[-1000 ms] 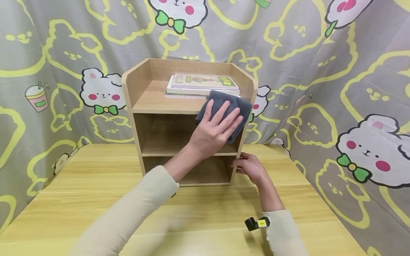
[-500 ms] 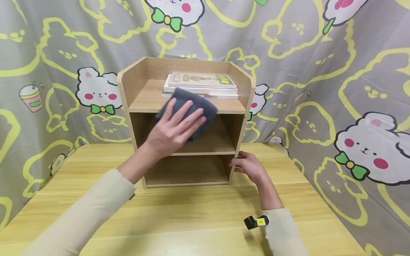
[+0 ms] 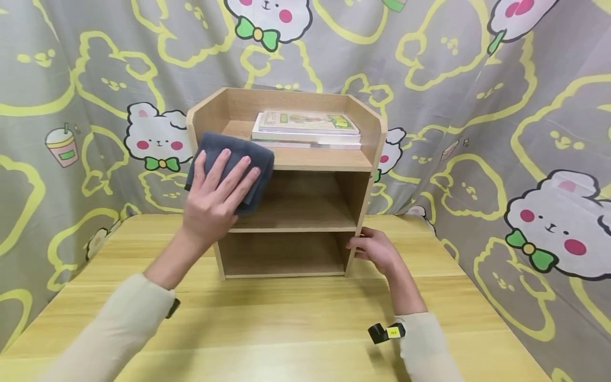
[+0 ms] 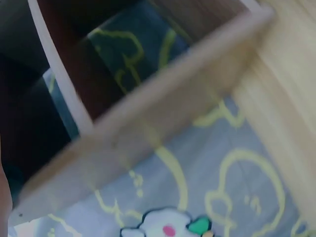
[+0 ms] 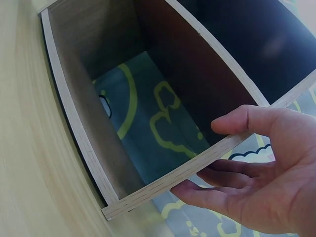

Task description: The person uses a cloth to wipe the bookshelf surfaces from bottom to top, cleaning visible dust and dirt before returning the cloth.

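A folded, dark grey-blue cloth [image 3: 261, 159] with a soft, matte surface lies against the left front corner of a wooden shelf [image 3: 305, 166], overlapping the top board's front edge and the left side panel. The left hand [image 3: 211, 204] presses on it, fingers straight and spread. The right hand [image 3: 377, 250] pinches the right side panel's front edge at the lower compartment, thumb inside and fingers along the outer face.

The shelf is boxy, with fine pale grain, straight board edges and raised top sides cut at a slant. A flat stack of books [image 3: 307, 130] lies on the top board, nearer its right side. Both lower compartments open toward the person. The smooth, light-grained table [image 3: 286, 323] stretches forward of the shelf and to either side; a soft, printed curtain [image 3: 429, 101] hangs behind.
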